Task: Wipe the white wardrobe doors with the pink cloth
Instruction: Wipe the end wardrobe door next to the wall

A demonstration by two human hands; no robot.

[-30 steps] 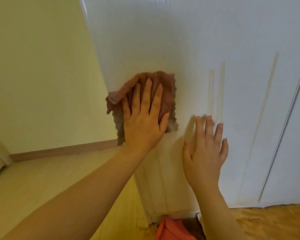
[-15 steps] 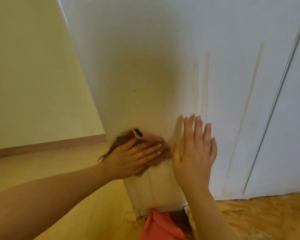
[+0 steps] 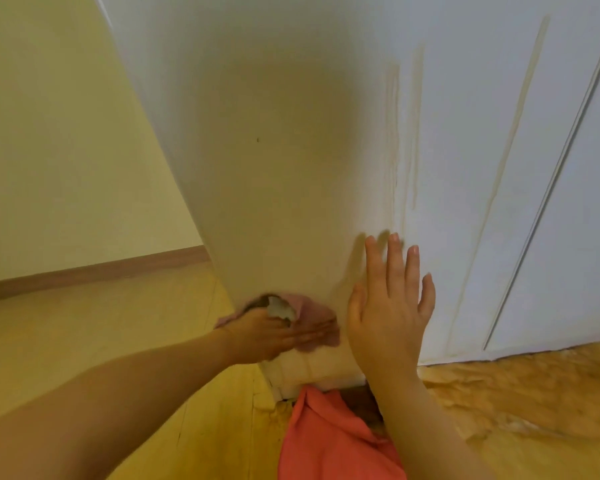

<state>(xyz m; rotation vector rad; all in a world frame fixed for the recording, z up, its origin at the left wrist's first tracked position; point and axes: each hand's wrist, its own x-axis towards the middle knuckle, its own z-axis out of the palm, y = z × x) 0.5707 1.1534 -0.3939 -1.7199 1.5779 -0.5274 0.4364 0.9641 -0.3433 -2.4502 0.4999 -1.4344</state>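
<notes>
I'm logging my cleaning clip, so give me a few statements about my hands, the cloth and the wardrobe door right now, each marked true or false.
1. The left hand presses the pink cloth against the wardrobe door near its bottom edge. True.
2. The right hand holds a spray bottle. False: it holds nothing; it is open and flat against the door, fingers straight.
3. Yellowish drip streaks run down the door above the right hand. True.
4. The pink cloth lies on the floor. False: it is up against the door under the left hand.
</notes>
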